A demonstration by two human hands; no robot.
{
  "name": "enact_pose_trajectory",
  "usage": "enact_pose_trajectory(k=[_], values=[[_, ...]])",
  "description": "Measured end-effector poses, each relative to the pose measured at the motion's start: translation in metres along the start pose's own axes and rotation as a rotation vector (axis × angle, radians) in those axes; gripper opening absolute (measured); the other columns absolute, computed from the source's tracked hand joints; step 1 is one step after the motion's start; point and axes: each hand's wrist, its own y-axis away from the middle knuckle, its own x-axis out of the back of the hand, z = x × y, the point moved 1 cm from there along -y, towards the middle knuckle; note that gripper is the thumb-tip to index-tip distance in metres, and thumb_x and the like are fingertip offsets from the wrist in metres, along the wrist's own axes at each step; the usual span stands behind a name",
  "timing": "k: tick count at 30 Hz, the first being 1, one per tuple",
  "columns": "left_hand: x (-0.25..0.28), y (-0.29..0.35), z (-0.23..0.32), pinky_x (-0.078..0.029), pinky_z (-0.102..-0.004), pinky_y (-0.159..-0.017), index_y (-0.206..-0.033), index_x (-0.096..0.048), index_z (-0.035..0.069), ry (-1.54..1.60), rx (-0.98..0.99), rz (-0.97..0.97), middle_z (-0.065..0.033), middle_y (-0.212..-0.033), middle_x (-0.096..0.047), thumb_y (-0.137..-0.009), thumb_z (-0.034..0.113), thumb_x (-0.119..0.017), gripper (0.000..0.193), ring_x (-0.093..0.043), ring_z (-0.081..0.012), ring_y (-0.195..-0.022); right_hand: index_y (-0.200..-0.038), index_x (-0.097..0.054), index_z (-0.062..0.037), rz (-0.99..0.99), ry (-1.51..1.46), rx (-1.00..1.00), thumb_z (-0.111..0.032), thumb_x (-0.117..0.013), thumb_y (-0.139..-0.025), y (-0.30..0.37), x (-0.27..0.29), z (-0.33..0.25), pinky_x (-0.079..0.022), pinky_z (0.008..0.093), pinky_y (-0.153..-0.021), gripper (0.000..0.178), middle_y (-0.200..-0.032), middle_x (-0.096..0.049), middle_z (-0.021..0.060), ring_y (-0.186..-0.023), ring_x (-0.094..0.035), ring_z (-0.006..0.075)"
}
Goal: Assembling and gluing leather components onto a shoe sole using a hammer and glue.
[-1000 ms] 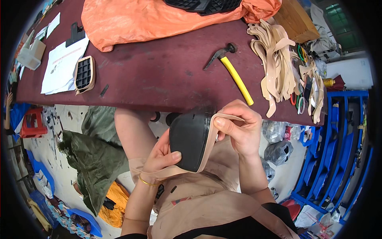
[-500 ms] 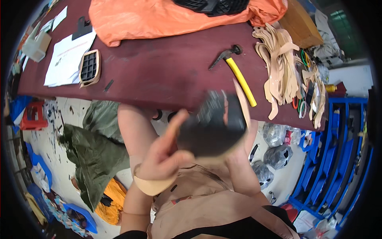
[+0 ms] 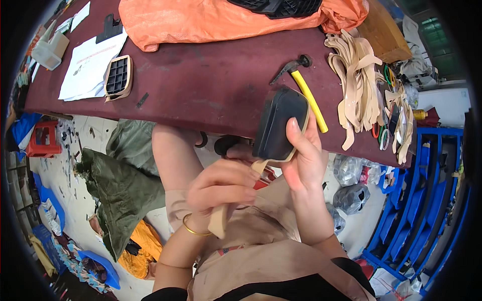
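Observation:
My right hand (image 3: pixel 306 158) grips a black rounded block (image 3: pixel 275 125) by its side, the thumb along its edge, just past the near edge of the table. A thin beige edging runs along the block's rim. From its lower corner a beige strip (image 3: pixel 218 221) trails down through my left hand (image 3: pixel 223 185), whose fingers are closed around it. Beyond the block lies a hammer with a yellow handle (image 3: pixel 310 102). On the left of the table rests a black gridded piece (image 3: pixel 118 75) with a beige strip around its rim, partly over white papers (image 3: pixel 80 83).
Many beige strips (image 3: pixel 354 85) lie heaped at the table's right, beside scissors with coloured handles. An orange sack (image 3: pixel 226 30) spans the back of the maroon table (image 3: pixel 201 75). Blue racks (image 3: pixel 416 190) stand to the right; a dark green sheet (image 3: pixel 123 195) lies on the floor at left.
The block has turned from a blurred, broad-faced view to a tilted side view in my right hand. My left hand, earlier with a finger pointing beside the block, has curled around the strip lower down.

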Motion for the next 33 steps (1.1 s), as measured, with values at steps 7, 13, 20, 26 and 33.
enact_pose_trajectory(k=[7, 13, 20, 26, 33], values=[[0.009, -0.014, 0.027, -0.055, -0.0383, -0.075, -0.124, -0.041, -0.003, 0.086, 0.469, 0.282, -0.0207, -0.093, -0.066, -0.1, 0.025, -0.039, 0.037, -0.068, -0.0305, -0.08, -0.13, -0.038, -0.0095, 0.043, -0.029, -0.07, -0.007, -0.059, -0.089, -0.003, 0.004, 0.005, -0.053, 0.0392, -0.088, 0.047, -0.121, -0.053, 0.0095, -0.107, -0.057, 0.0206], [0.018, -0.033, 0.021, -0.056, -0.0348, -0.071, -0.12, -0.048, -0.006, 0.027, 0.491, 0.389, -0.0205, -0.09, -0.066, -0.1, 0.026, -0.04, 0.04, -0.069, -0.0275, -0.073, -0.134, -0.036, -0.0058, 0.016, 0.075, -0.109, -0.011, -0.059, -0.089, 0.005, 0.002, 0.013, -0.047, 0.0375, -0.095, 0.051, -0.123, -0.053, 0.0107, -0.111, -0.056, 0.0221], [0.027, -0.045, 0.0, -0.055, -0.0328, -0.075, -0.113, -0.058, -0.006, -0.146, 0.475, 0.306, -0.0182, -0.092, -0.068, -0.097, 0.028, -0.046, 0.039, -0.069, -0.025, -0.077, -0.135, -0.033, -0.0066, -0.077, 0.047, -0.197, -0.007, -0.061, -0.087, 0.012, 0.006, 0.02, -0.046, 0.036, -0.096, 0.055, -0.126, -0.051, 0.0108, -0.113, -0.053, 0.0208], [0.032, -0.053, -0.007, -0.032, -0.0413, -0.106, -0.116, -0.056, -0.009, -0.336, 0.491, 0.034, -0.0194, -0.107, -0.065, -0.098, 0.032, -0.044, 0.046, -0.06, -0.0301, -0.109, -0.14, -0.025, -0.0096, -0.193, 0.015, -0.28, -0.005, -0.063, -0.086, 0.023, 0.0, 0.021, -0.039, 0.0336, -0.102, 0.066, -0.135, -0.042, 0.0082, -0.122, -0.044, 0.0177], [0.031, -0.041, -0.014, -0.022, -0.0409, -0.11, -0.118, -0.06, 0.001, -0.304, 0.459, 0.036, -0.0092, -0.106, -0.068, -0.095, 0.023, -0.049, 0.033, -0.044, -0.029, -0.128, -0.143, -0.02, -0.0085, -0.237, 0.059, -0.279, -0.005, -0.067, -0.084, 0.026, -0.002, 0.025, -0.035, 0.0338, -0.103, 0.075, -0.136, -0.041, 0.0087, -0.124, -0.042, 0.0177]])
